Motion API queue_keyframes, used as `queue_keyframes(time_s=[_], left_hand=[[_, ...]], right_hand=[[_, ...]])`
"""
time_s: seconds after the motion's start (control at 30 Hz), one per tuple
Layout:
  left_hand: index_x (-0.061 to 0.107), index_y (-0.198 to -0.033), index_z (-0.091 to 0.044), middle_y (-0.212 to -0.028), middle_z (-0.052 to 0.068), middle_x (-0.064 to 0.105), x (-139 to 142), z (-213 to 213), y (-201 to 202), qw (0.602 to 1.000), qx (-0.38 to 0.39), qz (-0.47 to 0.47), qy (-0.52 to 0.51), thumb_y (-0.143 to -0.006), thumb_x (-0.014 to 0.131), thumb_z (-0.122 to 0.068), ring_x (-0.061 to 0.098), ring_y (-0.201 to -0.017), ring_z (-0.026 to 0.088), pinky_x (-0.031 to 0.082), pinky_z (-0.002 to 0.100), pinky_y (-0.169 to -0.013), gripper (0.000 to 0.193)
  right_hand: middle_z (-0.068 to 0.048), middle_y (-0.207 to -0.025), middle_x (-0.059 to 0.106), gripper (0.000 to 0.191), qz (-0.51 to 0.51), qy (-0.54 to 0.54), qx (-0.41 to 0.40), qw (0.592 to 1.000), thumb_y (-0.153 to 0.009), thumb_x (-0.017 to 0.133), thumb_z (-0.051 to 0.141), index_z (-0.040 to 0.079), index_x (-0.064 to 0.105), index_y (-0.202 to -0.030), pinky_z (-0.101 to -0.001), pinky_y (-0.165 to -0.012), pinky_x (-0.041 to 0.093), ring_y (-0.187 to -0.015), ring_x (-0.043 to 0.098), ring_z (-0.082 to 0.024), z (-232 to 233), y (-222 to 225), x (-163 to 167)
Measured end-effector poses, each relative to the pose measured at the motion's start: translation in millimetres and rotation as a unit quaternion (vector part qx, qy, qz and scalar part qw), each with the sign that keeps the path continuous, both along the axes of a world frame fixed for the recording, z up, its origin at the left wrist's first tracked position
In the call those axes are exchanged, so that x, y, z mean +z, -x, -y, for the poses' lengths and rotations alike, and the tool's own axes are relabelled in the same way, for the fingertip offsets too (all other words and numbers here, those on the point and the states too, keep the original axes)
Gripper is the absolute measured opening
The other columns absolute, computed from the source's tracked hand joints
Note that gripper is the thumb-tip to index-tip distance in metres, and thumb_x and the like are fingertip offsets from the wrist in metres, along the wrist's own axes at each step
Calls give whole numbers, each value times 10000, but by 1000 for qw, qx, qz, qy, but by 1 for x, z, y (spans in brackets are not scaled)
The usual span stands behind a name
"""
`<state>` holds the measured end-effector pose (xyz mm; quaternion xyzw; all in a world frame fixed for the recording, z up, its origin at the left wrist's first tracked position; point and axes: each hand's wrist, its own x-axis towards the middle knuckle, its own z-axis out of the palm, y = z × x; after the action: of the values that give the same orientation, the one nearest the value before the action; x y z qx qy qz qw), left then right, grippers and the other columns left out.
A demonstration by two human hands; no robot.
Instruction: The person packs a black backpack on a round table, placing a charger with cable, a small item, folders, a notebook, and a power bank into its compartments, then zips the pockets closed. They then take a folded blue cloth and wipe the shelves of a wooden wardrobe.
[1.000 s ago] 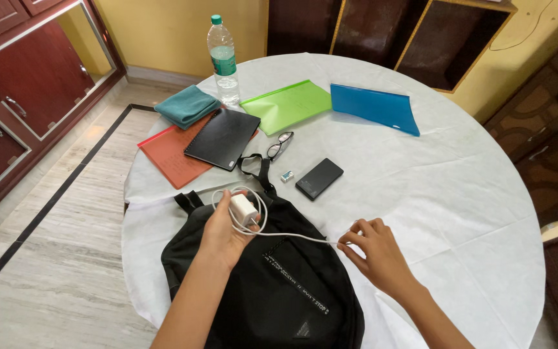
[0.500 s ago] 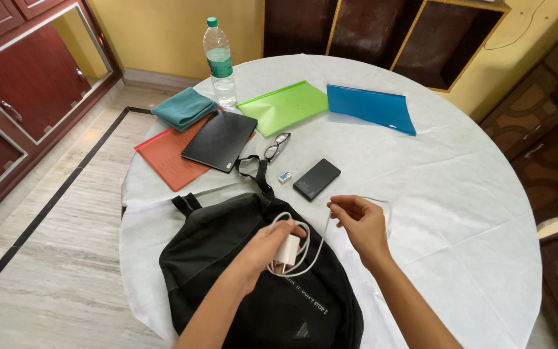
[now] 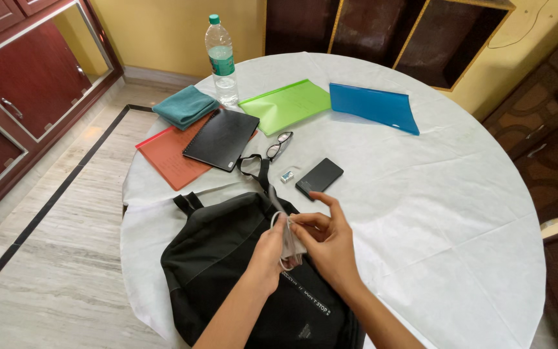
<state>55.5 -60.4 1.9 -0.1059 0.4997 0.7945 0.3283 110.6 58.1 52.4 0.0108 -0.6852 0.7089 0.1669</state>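
Both hands meet over black backpack (image 3: 227, 271) on the round table (image 3: 460, 220). Left hand (image 3: 271, 249) grips white charger with coiled cable (image 3: 289, 244); right hand (image 3: 329, 240) pinches the cable, index finger out. Black phone (image 3: 319, 178) near.

your round table (image 3: 460, 213) wears a white cloth. on it lie a black backpack (image 3: 227, 271), orange folder (image 3: 172, 155), black notebook (image 3: 222, 137), teal cloth (image 3: 185, 106), water bottle (image 3: 221, 58), green folder (image 3: 285, 105), blue folder (image 3: 374, 106), glasses (image 3: 279, 145), black phone (image 3: 319, 178).

White charger (image 3: 290, 242) with coiled cable, gripped over black backpack (image 3: 227, 271)
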Motion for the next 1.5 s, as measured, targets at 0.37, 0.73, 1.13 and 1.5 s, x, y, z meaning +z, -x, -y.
queue_keyframes(time_s=[0.37,0.73,1.13,1.5], left_hand=[[701,-1062,-160,-854,-38,662,1,4,3,984,31,64,-165,-959,596,-492,585,-686,114,458,283,-592,363],[664,-1152,-187,-951,-18,671,-14,5,26,954,191,88,-215,-934,635,-314,662,-827,154,512,348,-664,253],[613,-1198,-184,-946,35,694,5,5,3,973,68,33,-220,-961,575,-320,678,-741,177,519,328,-595,276],[572,-1116,-135,-943,37,650,8,6,-6,997,-22,-74,-18,-994,528,-530,688,-780,141,563,330,-622,416]], right_hand=[[-93,-1223,712,210,-48,-274,-19,960,-780,812,43,10,620,-857,-378,-975,548,-1261,676,-303,18,-22,4],[-116,-1227,586,116,-119,-315,4,942,-867,766,130,66,694,-930,-349,-899,473,-1081,556,-294,15,-63,-14],[-141,-1114,642,397,287,214,-113,927,-1038,453,289,-16,515,-1285,-378,-753,555,-927,646,-220,-19,-23,-61],[-108,-1333,592,648,320,142,19,936,-985,411,506,100,488,-1483,-408,-745,612,-999,649,-225,-14,6,-16]])
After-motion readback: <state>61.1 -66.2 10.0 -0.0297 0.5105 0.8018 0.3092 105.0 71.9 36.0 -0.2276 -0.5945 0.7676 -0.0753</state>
